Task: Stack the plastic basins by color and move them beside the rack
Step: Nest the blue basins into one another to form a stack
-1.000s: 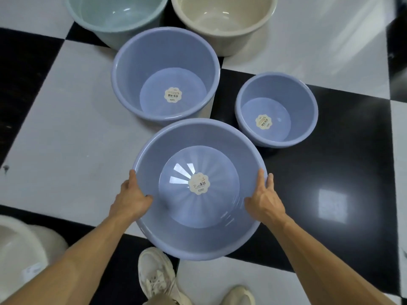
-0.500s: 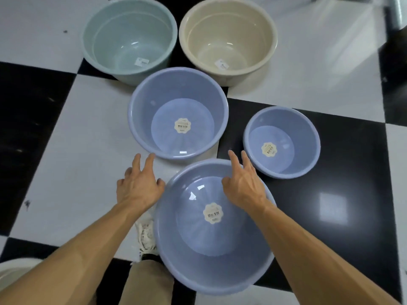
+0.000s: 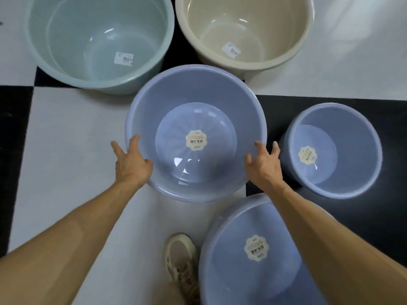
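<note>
Blue basin, middle-sized of 3 blue ones, sits upright on the floor at centre of view, straddling a white tile and a black tile, a cream round sticker on its inside bottom. Left hand is on its left rim, thumb hooked over the edge into the basin, the other fingers spread apart down the outer wall, not closed tight. Right hand is at the right rim, thumb on the inside wall, fingers spread and slightly curled at the outer edge; cannot tell if it is really gripping or only touching. Both forearms bare, coming in from the bottom corners. Just to the right, near but apart, small blue basin stands on the black tile with the same kind of sticker inside. Below, close to the camera, large blue basin is partly cut off by the bottom edge and partly crossed by the right forearm, sticker visible on its bottom; its far rim is just beside the near rim of the middle one. Beyond the middle basin, green basin at upper left and beige basin at upper right, both large, upright, each with a white label reading "Basin" inside; the middle basin's far rim overlaps the gap between them in view. Light-coloured shoe stands on the white tile at bottom centre, just left of the large blue basin. Floor is black and white checkered, glossy.
</note>
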Demonstrator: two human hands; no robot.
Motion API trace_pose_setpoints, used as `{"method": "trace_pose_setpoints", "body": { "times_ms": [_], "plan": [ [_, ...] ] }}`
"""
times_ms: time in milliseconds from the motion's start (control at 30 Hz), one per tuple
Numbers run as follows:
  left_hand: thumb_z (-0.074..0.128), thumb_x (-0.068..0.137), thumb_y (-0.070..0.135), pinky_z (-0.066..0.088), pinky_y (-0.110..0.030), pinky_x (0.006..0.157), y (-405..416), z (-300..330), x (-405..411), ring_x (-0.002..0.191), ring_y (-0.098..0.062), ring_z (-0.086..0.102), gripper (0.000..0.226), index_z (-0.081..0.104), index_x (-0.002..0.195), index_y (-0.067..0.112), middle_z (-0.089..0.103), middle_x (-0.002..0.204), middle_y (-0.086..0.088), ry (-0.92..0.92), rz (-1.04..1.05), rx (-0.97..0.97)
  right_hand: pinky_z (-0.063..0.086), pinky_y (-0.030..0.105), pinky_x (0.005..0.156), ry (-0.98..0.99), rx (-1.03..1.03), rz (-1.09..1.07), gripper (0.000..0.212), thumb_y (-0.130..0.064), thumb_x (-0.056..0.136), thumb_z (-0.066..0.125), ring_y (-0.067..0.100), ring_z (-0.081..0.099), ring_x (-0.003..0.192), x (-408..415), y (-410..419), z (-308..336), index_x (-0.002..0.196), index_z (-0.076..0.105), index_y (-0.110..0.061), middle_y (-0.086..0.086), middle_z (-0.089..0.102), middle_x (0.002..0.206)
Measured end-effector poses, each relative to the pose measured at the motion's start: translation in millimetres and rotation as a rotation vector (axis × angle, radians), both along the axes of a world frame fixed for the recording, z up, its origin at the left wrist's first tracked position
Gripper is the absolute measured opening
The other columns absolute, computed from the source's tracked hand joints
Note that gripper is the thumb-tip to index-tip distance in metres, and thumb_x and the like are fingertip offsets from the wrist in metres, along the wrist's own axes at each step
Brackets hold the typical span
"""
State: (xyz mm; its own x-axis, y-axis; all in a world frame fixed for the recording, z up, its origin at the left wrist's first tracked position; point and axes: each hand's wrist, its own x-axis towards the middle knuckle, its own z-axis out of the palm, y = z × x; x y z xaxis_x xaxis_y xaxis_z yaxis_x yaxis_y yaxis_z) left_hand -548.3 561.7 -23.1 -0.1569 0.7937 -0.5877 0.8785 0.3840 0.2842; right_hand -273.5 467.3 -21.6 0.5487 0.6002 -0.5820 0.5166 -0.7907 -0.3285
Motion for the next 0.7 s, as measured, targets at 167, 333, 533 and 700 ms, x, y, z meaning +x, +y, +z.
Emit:
{"method": "trace_pose_setpoints", "body": {
  "times_ms": [167,333,533,700],
  "plan": [
    [0.051,0.083,0.0,0.045,-0.05,0.101,18,-15,-3,0.121,-0.042,0.047,0.078,0.03,0.15,0.035,0.037,0.143,-0.015,-0.112,0.091,0.014,0.039,0.04,0.105,0.065,0.054,-0.138,0.055,-0.015,0.096,0.048,0.036,0.047,0.123,3,18,-6,0.149,0.034,-0.017,0.009,0.022,0.154],
    [0.05,0.079,0.002,0.049,-0.05,0.097,13,24,-6,0.12,-0.039,0.05,0.08,0.033,0.149,0.036,0.041,0.142,-0.011,-0.157,0.181,0.099,0.035,0.036,0.107,-0.005,0.151,-0.208,0.053,-0.03,0.095,0.058,0.027,0.047,0.128,-4,18,31,0.145,0.044,-0.017,0.007,0.031,0.151],
    [0.047,0.086,0.004,0.044,-0.044,0.102,-29,112,4,0.12,-0.036,0.049,0.072,0.033,0.149,0.033,0.034,0.143,-0.01,-0.196,0.311,0.26,0.036,0.03,0.1,-0.072,0.338,-0.274,0.041,-0.017,0.098,0.05,0.021,0.053,0.11,-11,-8,107,0.139,0.05,-0.019,0.006,0.036,0.145],
    [0.041,0.092,0.007,0.043,-0.048,0.103,-113,178,13,0.114,-0.039,0.053,0.062,0.035,0.148,0.031,0.036,0.142,-0.012,-0.204,0.329,0.406,0.033,0.024,0.083,-0.166,0.494,-0.242,0.041,-0.005,0.095,0.045,0.016,0.046,0.086,-1,-75,181,0.131,0.055,-0.021,0.005,0.041,0.138]
  ]
}}
